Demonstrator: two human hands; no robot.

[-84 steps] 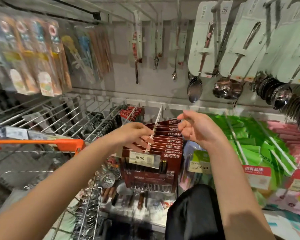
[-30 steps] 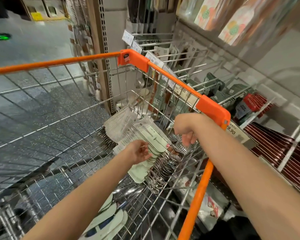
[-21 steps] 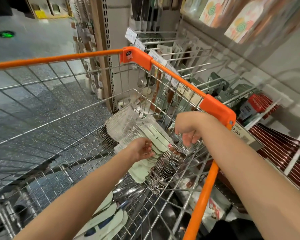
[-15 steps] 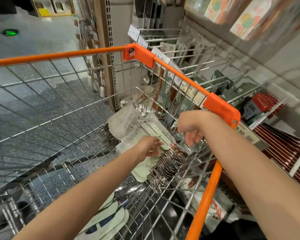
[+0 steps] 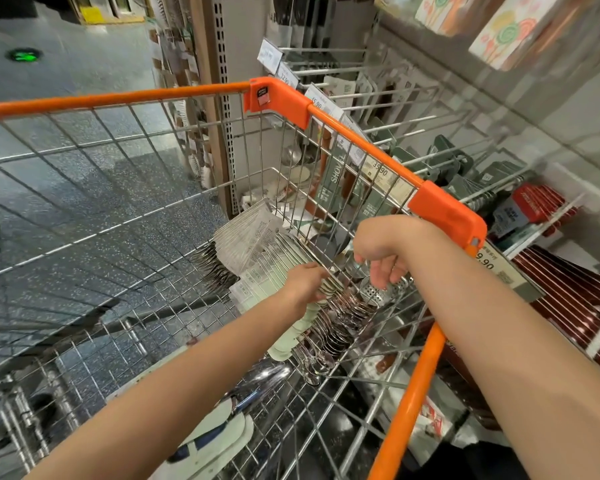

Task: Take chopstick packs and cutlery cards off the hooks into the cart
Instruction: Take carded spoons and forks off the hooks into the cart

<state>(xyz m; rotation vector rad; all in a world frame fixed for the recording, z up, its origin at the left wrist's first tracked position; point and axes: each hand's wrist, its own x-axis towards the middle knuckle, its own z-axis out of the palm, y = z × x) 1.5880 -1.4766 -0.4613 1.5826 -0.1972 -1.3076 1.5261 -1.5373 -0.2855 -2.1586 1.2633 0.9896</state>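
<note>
The cutlery cards [image 5: 274,268] lie fanned in a leaning stack inside the cart [image 5: 357,140], at its corner nearest the shelving, their pale card backs up and the spoon bowls [image 5: 340,327] spilling toward us over the wire floor; we judge they rest against the cart's side wall so the stack does not slide flat. Our left hand [image 5: 305,284] lies on top of the stack, fingers spread over the cards, pressing or steadying rather than clenched, though we cannot tell whether it pinches any single card. Our right hand [image 5: 381,254] hangs just beside it, over the cart's orange rim, its grip loose and holding nothing we can see, fingers drooping toward a perforated metal strainer [image 5: 381,292] beyond the wire. More pale cards [image 5: 215,441] lie lower in the cart, nearer us. Outside the cart, past that rim, dark red chopstick packs [image 5: 575,299] hang on the hooks [image 5: 551,220], so that share of the job looks undone.
</note>
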